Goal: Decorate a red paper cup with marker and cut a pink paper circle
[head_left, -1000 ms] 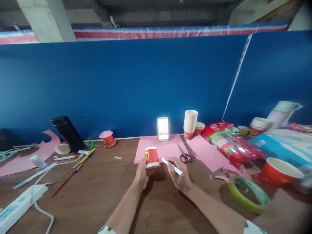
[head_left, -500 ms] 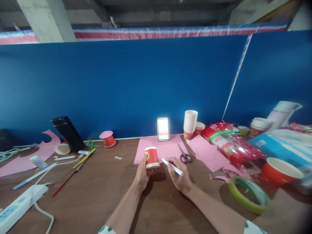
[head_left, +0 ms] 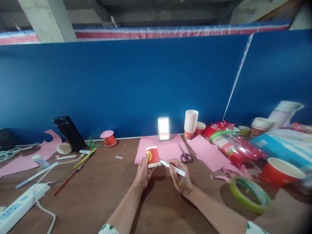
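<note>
A red and white paper cup (head_left: 153, 156) with a yellow emblem is gripped in my left hand (head_left: 143, 174), slightly tilted. My right hand (head_left: 179, 178) is closed round a white pen (head_left: 175, 169), whose tip points left at the cup's lower right edge; whether it touches I cannot tell. Behind the hands lie pink paper sheets (head_left: 141, 149), with dark-handled scissors (head_left: 186, 157) on their right side. A bright upright screen (head_left: 163, 128), blurred out, stands at the back of the sheets.
On the left are a pink-topped red cup (head_left: 109, 139), a black flask (head_left: 69, 133) and a power strip (head_left: 23, 201). A stack of paper cups (head_left: 190, 122), a red plastic package (head_left: 221, 133), a tape roll (head_left: 250, 195) and a red cup (head_left: 280, 172) occupy the right.
My left hand has turned the cup slightly, bringing more of the yellow emblem into view. The pen's tip has come closer to the cup's lower edge.
</note>
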A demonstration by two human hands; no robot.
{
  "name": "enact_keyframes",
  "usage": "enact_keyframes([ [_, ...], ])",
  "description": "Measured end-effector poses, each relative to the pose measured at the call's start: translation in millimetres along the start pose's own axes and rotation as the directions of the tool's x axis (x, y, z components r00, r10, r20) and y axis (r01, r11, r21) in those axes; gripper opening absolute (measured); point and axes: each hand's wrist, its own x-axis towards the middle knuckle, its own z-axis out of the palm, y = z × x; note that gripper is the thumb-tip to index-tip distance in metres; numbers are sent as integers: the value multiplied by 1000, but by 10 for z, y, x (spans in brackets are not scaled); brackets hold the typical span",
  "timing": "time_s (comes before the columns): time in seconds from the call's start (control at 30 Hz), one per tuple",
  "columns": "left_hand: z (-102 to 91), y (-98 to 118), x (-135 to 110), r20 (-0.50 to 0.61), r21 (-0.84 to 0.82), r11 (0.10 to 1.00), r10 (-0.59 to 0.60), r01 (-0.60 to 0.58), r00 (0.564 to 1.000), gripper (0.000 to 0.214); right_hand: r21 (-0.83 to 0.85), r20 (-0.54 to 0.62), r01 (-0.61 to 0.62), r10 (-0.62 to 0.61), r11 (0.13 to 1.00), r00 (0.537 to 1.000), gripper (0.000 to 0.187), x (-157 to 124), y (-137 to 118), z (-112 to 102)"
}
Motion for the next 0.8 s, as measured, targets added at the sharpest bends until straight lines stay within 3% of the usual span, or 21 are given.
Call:
enact_keyframes([
  [0.43, 28, 7, -4, 14, -40, 999, -12, 13, 1000, 29, 2, 33, 65, -65, 998, 997, 19, 10, -3, -13],
  [0.8, 6, 12, -1, -21, 26, 1000, -14, 14, 1000, 40, 83, 33, -58, 56, 995, 998, 15, 6, 25, -5],
])
